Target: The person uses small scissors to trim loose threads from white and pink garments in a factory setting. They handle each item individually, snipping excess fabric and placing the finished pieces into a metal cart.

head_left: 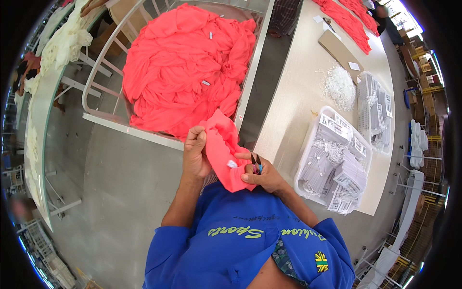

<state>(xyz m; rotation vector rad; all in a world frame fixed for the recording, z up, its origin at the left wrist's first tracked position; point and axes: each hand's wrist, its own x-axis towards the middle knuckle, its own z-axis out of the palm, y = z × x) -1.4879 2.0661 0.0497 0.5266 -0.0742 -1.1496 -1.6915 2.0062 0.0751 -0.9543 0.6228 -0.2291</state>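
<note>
A coral-pink garment (223,144) is stretched between my two hands in front of my chest. Its upper end runs up against the heap, and a small white label (232,164) shows on its inner side. My left hand (195,156) pinches the garment's left edge between thumb and fingers. At its right edge my right hand (262,174) grips the cloth with the thumb on top. Small black-bladed thread snips (256,159) also sit in the right hand, blades pointing up. Just beyond lies a large heap of coral garments (187,72) with a few white labels showing.
A white-railed cart (159,137) holds the heap. On the right, a pale table (284,103) carries a white basket (304,166) of hang tags, a second tag basket (364,103), white strings (340,86) and cardboard (339,49). Cream garments (62,45) lie on a left table.
</note>
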